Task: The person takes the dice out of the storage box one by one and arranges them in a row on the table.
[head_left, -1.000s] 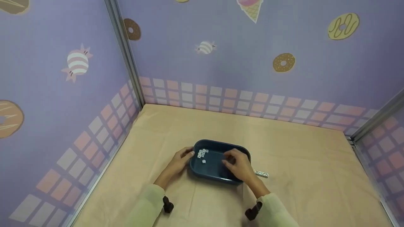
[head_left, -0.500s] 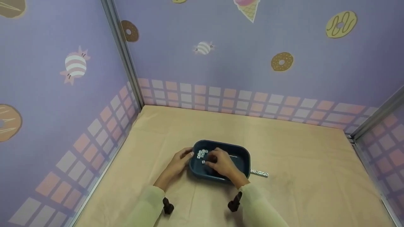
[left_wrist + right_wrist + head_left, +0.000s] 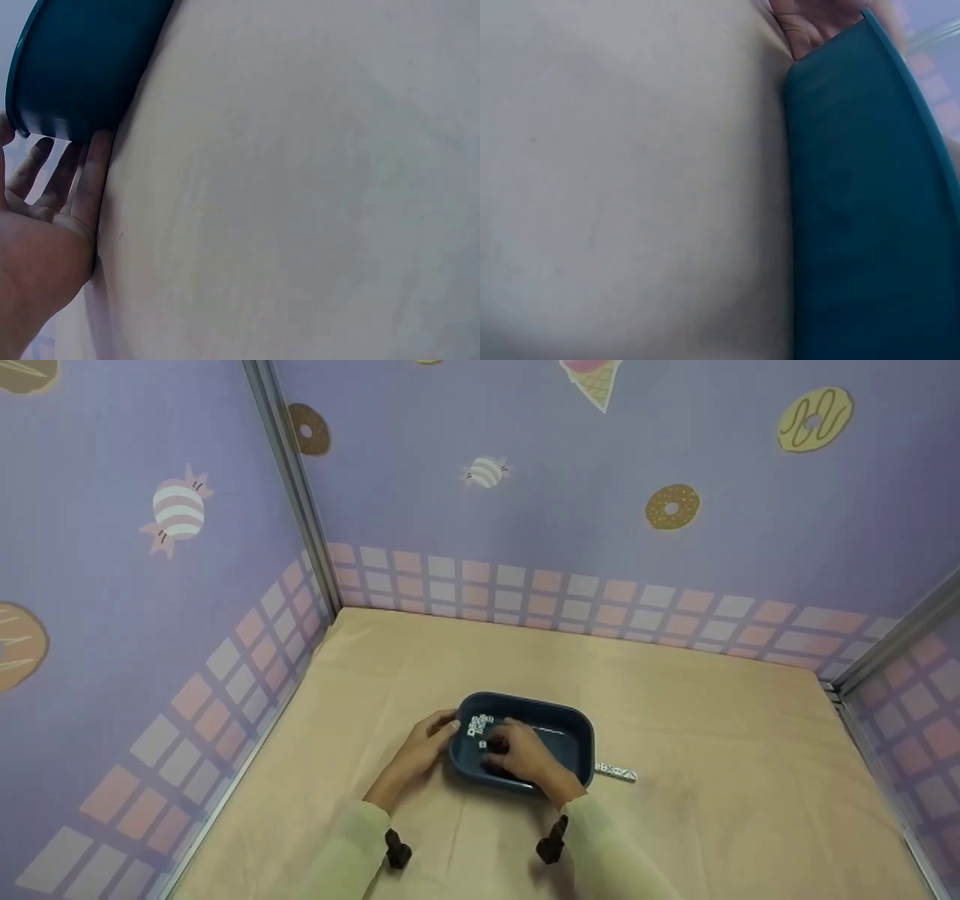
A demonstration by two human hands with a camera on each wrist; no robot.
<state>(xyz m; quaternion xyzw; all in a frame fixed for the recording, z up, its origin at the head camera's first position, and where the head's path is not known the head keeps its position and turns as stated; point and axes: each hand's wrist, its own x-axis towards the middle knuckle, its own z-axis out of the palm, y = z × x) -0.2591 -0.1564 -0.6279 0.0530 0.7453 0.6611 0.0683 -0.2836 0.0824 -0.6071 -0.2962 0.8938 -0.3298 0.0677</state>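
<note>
A dark blue rectangular tray (image 3: pixel 555 711) sits on the cloth-covered table. My left hand (image 3: pixel 421 746) holds its left end, thumb at the rim; the left wrist view shows the fingers against the outer wall (image 3: pixel 90 67). Inside the tray, at its left, several white dice (image 3: pixel 480 725) lie in a cluster, and one single die (image 3: pixel 482 745) lies in front of them. My right hand (image 3: pixel 525 754) reaches down into the tray, its thumb and index finger parted close beside the single die. The right hand's other fingers are partly hidden.
A straight row of white dice (image 3: pixel 616 772) lies on the beige cloth (image 3: pixel 712 750), just right of the tray. Purple walls with printed sweets (image 3: pixel 562 502) enclose the table at the back and sides. Dark wrist mounts (image 3: pixel 551 844) hang under the sleeves.
My right hand has moved left from the tray's right part to the single die, uncovering more of the row of dice. My left hand stays at the tray's left end.
</note>
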